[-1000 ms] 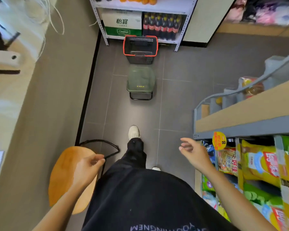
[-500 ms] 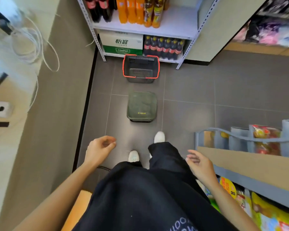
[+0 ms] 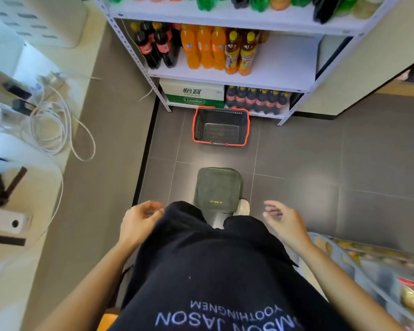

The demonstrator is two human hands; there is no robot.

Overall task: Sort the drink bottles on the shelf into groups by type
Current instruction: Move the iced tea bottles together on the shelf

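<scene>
Since the earlier frame the person has advanced: the white shelf unit (image 3: 275,75) now fills the upper view, and the dark green stool (image 3: 216,187) lies just ahead of the white shoe (image 3: 243,206). Fingers of the left hand (image 3: 139,220) are loosely curled and hold nothing; they are blurred at the tips and lie beside the black trouser leg. Fingers of the right hand (image 3: 285,223) are likewise relaxed, slightly bent and empty. Beyond the stool a black shopping basket (image 3: 221,132) with a red rim stands on the grey floor tiles (image 3: 320,151), at the foot of the shelf unit. Middle shelf: cola bottles (image 3: 153,48) at the left edge, orange soda bottles (image 3: 203,48) beside them, then yellow-capped tea bottles (image 3: 242,53); the right half is bare. Bottom shelf: a carton (image 3: 194,91) at left, lower cola bottles (image 3: 256,99) at right. Mixed green, orange and dark bottles (image 3: 208,2) line the top shelf.
</scene>
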